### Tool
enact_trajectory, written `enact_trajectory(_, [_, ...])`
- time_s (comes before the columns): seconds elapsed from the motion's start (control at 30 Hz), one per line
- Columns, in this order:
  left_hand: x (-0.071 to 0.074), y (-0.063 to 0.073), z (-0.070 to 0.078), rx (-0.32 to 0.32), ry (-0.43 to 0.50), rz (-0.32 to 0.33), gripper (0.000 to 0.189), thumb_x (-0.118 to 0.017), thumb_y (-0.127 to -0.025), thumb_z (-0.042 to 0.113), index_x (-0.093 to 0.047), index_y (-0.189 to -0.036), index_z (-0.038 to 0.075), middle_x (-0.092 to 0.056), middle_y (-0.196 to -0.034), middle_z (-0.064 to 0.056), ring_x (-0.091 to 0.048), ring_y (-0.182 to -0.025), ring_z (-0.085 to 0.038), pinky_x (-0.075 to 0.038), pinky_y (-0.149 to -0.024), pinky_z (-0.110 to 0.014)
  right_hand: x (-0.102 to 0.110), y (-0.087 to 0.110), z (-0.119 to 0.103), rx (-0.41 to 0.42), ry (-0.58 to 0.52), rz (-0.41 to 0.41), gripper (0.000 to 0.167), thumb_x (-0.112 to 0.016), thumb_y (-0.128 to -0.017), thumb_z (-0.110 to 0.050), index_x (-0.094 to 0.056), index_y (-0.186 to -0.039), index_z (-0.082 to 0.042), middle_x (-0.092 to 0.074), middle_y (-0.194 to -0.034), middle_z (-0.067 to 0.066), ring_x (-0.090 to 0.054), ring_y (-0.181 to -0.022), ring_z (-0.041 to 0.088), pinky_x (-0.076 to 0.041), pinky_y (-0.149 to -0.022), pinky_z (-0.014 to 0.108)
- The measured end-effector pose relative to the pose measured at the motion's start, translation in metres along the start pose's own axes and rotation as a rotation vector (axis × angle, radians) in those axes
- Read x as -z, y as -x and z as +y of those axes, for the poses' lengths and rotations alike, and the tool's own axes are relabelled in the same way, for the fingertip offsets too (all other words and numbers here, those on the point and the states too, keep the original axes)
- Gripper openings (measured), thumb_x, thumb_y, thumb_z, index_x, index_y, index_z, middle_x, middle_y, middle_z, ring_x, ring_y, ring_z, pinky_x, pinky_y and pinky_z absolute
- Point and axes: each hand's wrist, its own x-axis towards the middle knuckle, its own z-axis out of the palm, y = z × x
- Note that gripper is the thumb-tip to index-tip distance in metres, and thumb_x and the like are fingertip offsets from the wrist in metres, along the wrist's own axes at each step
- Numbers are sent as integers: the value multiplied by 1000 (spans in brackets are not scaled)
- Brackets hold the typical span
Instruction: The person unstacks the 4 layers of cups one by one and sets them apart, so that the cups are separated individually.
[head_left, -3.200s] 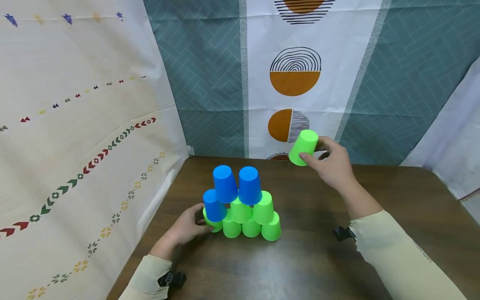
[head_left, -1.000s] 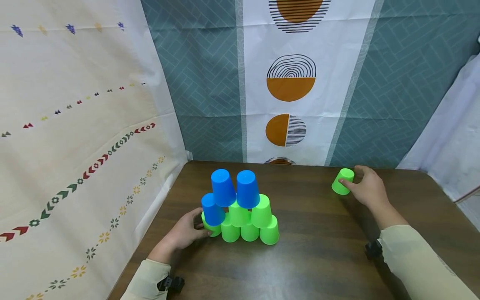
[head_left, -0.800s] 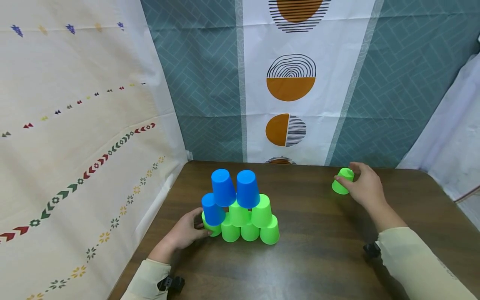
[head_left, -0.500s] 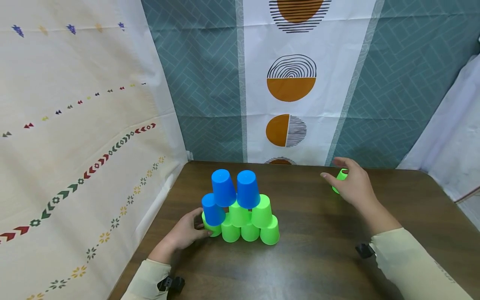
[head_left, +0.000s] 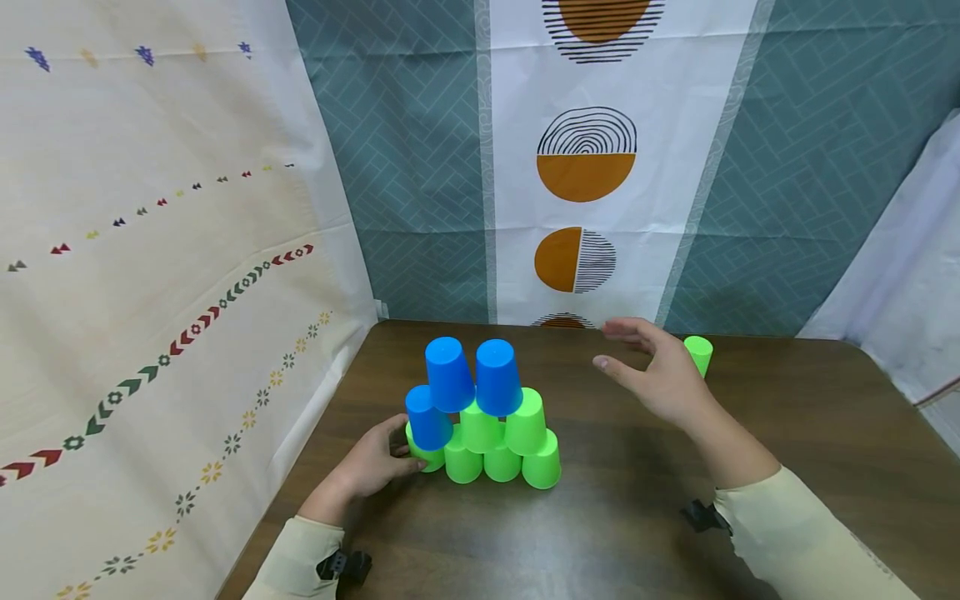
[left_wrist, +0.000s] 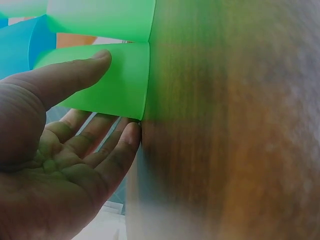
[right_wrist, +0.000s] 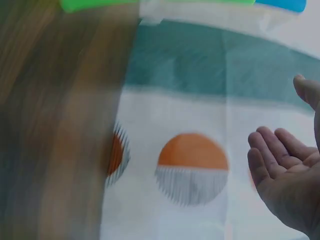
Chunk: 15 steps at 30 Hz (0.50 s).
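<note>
Upside-down plastic cups stand stacked in a stepped wall at the middle left. The bottom row is green; above it sit a blue cup [head_left: 427, 423] and two green cups, topped by two blue cups [head_left: 498, 379]. My left hand [head_left: 366, 461] holds the leftmost bottom green cup [left_wrist: 122, 82], thumb on its near side and fingers on its far side. My right hand [head_left: 663, 375], fingers extended and thumb apart, is in the air to the right of the stack, holding nothing. Behind it, a single green cup [head_left: 699, 355] stands on the table, partly hidden by the hand.
The brown wooden table [head_left: 600, 533] reaches back to a patterned teal and white cloth [head_left: 420, 200]. A white embroidered cloth [head_left: 150, 333] hangs along the left side, and another white cloth [head_left: 907, 283] hangs at the right.
My right hand carried a green cup to the back right, set it down and let go, then moved left toward the stack. My left hand has stayed at the bottom left cup.
</note>
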Motion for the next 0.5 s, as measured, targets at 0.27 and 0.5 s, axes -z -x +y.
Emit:
enact_trajectory(0.27, [1,1,1,3,7,-2,66,-87,-87,12,-55,-145,8,-64,-138,-10,-57,-134,-41,-50,-109,-55,-27,1,-37,89,-84,-101,54,-83,-92,-34,-62,-140,-20,-67,-135,-5,-61,-125,23,-47,-110,51])
enact_trajectory(0.5, [2,2,5,1,22,-9,67,-86,-88,12,-54,-146,5,-62,-140,-13,-55,-135,-43,-51,-108,-54,-50,0,-59,98,-104,-154,58,-85,-90,-36,-62,-141,-25,-64,-137,-7,-60,-125,24,-53,-103,54])
